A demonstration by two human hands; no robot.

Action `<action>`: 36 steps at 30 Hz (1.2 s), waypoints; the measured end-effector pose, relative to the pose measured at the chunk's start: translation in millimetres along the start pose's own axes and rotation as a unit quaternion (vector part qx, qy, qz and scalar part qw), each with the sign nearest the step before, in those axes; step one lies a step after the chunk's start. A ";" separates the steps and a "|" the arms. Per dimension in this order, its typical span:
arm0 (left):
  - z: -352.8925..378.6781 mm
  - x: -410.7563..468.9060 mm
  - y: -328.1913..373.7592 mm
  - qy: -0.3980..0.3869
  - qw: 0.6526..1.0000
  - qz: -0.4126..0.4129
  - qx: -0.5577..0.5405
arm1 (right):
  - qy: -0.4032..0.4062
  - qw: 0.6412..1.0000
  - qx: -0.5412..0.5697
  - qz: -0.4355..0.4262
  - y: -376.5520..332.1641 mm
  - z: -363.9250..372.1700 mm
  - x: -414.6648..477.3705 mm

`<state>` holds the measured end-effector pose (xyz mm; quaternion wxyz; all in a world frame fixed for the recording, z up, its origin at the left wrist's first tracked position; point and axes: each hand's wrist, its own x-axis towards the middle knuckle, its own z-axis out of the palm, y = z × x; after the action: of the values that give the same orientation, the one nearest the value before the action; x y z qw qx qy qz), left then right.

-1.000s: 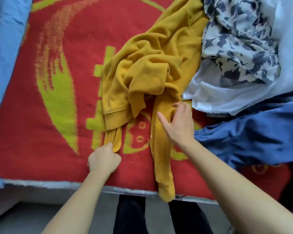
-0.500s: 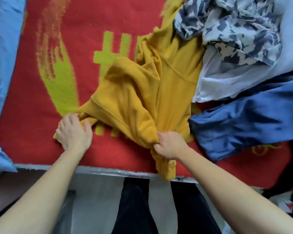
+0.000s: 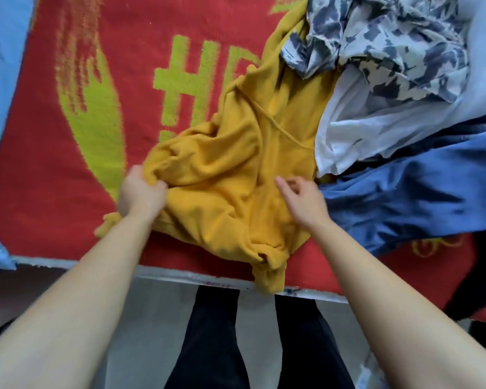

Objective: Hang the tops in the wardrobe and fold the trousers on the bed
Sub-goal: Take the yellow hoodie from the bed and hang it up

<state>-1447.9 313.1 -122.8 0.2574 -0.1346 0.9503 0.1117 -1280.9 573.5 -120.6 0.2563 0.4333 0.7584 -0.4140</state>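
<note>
On bed: left grip clutches yellow garment; right grip half-open above.

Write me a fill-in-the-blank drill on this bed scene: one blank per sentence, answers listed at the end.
1. The left hand grips a bunched edge of the mustard-yellow fleece garment, which lies on a patterned plush blanket whose ground colour is ___.
2. The right hand is over that garment, fingers loose, holding ___.
3. The crumpled blue cloth garment lies on the person's ___ side of the yellow one.
Missing words: red; nothing; right.
</note>
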 end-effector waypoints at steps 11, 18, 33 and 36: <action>-62.1 28.4 -42.4 0.167 0.986 -0.010 -0.027 | -0.089 0.989 -0.089 -0.074 -58.4 63.4 -10.8; -8.3 -14.4 42.6 -0.074 0.954 0.280 -0.081 | -0.307 0.886 -0.238 -0.255 -66.1 110.1 -72.9; -9.2 -25.2 37.2 -0.227 0.930 0.054 -0.285 | 0.048 0.998 -0.004 0.036 -13.5 25.4 32.2; -35.8 -43.4 30.4 -0.289 0.822 -0.037 -0.489 | 0.065 0.992 0.097 -0.036 -43.8 33.6 36.6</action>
<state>-1437.8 340.2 -65.7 0.4249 -0.2392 0.6471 0.5860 -1336.0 548.9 -147.8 0.1478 0.4546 0.7449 -0.4654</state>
